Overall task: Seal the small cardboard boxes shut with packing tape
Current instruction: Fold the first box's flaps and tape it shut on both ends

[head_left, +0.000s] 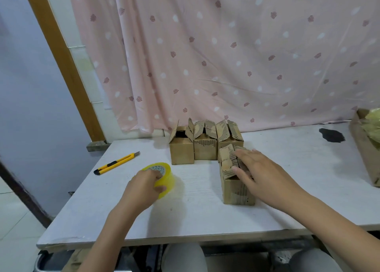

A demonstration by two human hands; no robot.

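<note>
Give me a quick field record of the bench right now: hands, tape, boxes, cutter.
left hand: grips the yellow tape roll on the white table
right hand: fingers straight, pressing the flaps of the near box
near box: flaps partly folded, no tape visible on them
back row: three boxes, flaps standing open, untaped
utility knife: lies left of the roll, untouched
sealed so far: none visible
</note>
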